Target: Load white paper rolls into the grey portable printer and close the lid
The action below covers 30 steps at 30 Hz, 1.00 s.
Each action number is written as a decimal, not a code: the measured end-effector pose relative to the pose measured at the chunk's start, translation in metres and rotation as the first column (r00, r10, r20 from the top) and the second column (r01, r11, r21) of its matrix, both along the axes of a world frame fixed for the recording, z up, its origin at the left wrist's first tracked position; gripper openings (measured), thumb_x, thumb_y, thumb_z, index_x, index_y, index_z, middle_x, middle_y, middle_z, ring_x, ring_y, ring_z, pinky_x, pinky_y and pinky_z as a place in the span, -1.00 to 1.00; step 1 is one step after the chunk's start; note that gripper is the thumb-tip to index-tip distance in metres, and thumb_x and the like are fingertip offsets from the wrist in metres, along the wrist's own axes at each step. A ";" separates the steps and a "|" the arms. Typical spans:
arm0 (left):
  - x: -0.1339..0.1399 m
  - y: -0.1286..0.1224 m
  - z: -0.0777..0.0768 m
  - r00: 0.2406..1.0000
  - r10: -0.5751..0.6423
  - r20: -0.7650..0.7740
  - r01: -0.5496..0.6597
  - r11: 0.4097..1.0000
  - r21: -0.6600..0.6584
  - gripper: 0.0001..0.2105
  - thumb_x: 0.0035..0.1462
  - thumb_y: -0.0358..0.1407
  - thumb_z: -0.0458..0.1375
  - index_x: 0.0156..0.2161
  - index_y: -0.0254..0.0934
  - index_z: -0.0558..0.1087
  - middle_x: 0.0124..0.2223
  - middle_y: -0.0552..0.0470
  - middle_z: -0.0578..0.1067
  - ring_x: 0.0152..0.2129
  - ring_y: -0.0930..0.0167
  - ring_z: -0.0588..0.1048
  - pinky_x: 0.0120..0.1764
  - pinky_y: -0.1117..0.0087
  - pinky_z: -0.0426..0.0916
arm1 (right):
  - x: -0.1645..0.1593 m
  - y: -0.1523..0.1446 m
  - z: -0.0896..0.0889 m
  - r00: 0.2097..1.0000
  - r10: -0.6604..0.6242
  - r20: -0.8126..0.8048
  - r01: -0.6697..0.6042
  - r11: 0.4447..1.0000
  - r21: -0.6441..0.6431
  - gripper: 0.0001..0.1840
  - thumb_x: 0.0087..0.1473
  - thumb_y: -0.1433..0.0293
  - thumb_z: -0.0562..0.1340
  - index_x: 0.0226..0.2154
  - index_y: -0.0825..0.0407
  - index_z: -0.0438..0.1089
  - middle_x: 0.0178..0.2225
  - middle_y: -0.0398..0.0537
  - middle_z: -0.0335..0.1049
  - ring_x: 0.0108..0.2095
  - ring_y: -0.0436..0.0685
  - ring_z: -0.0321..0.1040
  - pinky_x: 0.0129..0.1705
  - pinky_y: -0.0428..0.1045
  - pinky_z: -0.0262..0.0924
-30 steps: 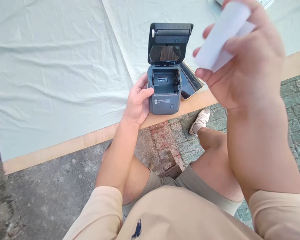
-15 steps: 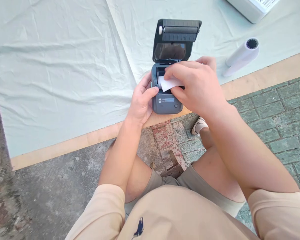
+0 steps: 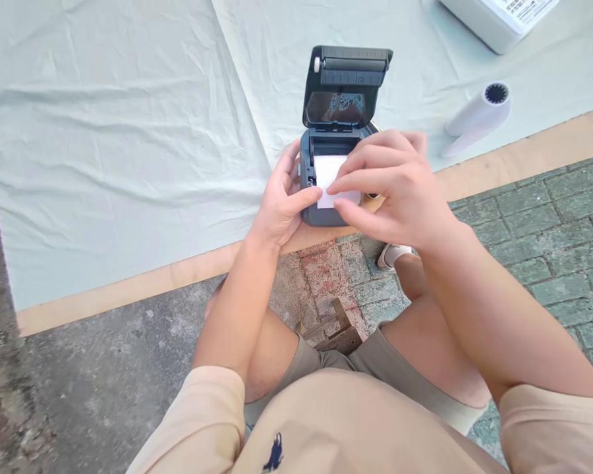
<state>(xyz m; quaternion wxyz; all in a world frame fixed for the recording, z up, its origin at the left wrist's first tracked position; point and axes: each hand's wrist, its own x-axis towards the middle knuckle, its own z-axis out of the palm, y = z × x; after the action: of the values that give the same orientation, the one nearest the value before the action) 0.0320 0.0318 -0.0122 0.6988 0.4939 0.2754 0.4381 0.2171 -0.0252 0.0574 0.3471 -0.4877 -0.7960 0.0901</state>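
Note:
A dark label printer (image 3: 326,218) is at the table's front edge with its lid (image 3: 343,85) tilted up and back. White label paper (image 3: 329,172) comes out of its bay and lies flat over the front panel. My left hand (image 3: 281,197) grips the printer's left side, its thumb resting on the paper's left edge. Over the right part of the printer is my right hand (image 3: 395,181), fingers apart and fingertips at the paper; I cannot tell whether they touch it. This hand hides the right side of the bay.
A white paper roll (image 3: 474,115) with a dark core lies to the right on the pale cloth (image 3: 128,145). Farther back is a white box-like object (image 3: 494,26) with a printed label. The table's bare wooden edge (image 3: 128,283) runs along the front. A wooden stool (image 3: 340,332) shows between my legs.
The paper, earlier pinched and lifted by my right hand, now lies down over the printer's front. My right fingers have let go and spread. My left thumb has shifted onto the paper.

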 end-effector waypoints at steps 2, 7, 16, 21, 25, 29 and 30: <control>0.000 0.001 -0.004 1.000 0.004 -0.022 -0.004 1.000 0.021 -0.20 -0.19 0.01 0.52 0.19 -0.03 0.38 0.26 -0.04 0.48 0.28 0.00 0.43 0.22 0.04 0.45 | 0.006 0.006 0.003 0.986 -0.102 -0.135 0.109 0.993 0.043 -0.88 0.17 0.35 0.21 -0.27 -0.08 0.48 -0.12 0.00 0.49 -0.03 0.24 0.41 0.02 0.20 0.24; 0.002 0.001 -0.006 0.999 0.007 -0.042 -0.006 0.999 0.035 -0.15 -0.21 0.08 0.51 0.21 -0.01 0.36 0.29 -0.06 0.44 0.34 -0.06 0.36 0.27 -0.04 0.41 | 0.016 0.023 0.004 0.918 -0.341 -0.204 0.330 0.940 -0.087 -0.47 -0.05 0.55 0.18 0.01 -0.09 0.24 0.24 0.08 0.27 0.20 0.23 0.30 0.03 0.13 0.31; 0.001 0.001 -0.005 1.000 -0.005 -0.017 0.006 0.999 0.046 -0.21 -0.16 0.01 0.50 0.20 -0.02 0.37 0.27 -0.05 0.45 0.31 -0.04 0.39 0.25 -0.02 0.43 | 0.008 0.014 0.013 0.962 -0.160 0.223 0.186 0.978 -0.098 -0.66 0.07 0.32 0.30 -0.05 -0.20 0.42 0.00 -0.04 0.54 0.20 0.45 0.27 0.12 0.37 0.14; 0.002 0.001 -0.007 1.000 0.001 -0.023 0.001 0.998 0.061 -0.20 -0.16 0.03 0.49 0.21 -0.02 0.37 0.25 -0.04 0.46 0.31 -0.02 0.39 0.26 -0.01 0.43 | 0.004 0.021 0.017 0.957 -0.189 0.218 0.230 0.957 -0.177 -0.59 0.07 0.41 0.29 -0.01 -0.23 0.46 0.01 -0.11 0.57 0.21 0.45 0.26 0.13 0.40 0.10; 0.001 0.001 -0.007 0.999 0.007 -0.033 -0.005 0.998 0.058 -0.19 -0.15 0.03 0.49 0.22 -0.06 0.36 0.28 -0.07 0.45 0.33 -0.03 0.36 0.30 -0.03 0.38 | 0.001 0.025 0.018 0.959 -0.175 0.222 0.215 0.961 -0.172 -0.58 0.07 0.34 0.36 0.03 -0.19 0.50 0.04 -0.10 0.58 0.19 0.52 0.24 0.12 0.46 0.08; 0.001 0.001 -0.008 0.999 -0.003 -0.046 0.005 0.999 0.045 -0.17 -0.14 0.05 0.49 0.23 -0.09 0.35 0.30 -0.12 0.42 0.33 -0.07 0.36 0.29 -0.05 0.38 | -0.001 0.029 0.019 0.946 -0.137 0.295 0.203 0.957 -0.205 -0.85 0.12 0.40 0.31 -0.25 -0.13 0.59 0.02 -0.07 0.56 0.14 0.51 0.26 0.08 0.45 0.13; 0.000 0.002 -0.008 0.999 -0.006 -0.050 0.008 0.999 0.045 -0.16 -0.15 0.06 0.49 0.24 -0.08 0.34 0.30 -0.13 0.41 0.34 -0.08 0.35 0.29 -0.05 0.38 | -0.002 0.030 0.019 0.936 -0.139 0.323 0.214 0.954 -0.209 -0.90 0.12 0.41 0.32 -0.34 -0.11 0.57 0.00 -0.04 0.55 0.13 0.51 0.27 0.07 0.45 0.14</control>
<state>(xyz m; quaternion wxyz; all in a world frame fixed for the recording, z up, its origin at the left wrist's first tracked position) 0.0323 0.0334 -0.0202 0.6819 0.5211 0.2810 0.4295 0.2149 0.0048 0.0762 0.1653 -0.6041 -0.7756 0.0779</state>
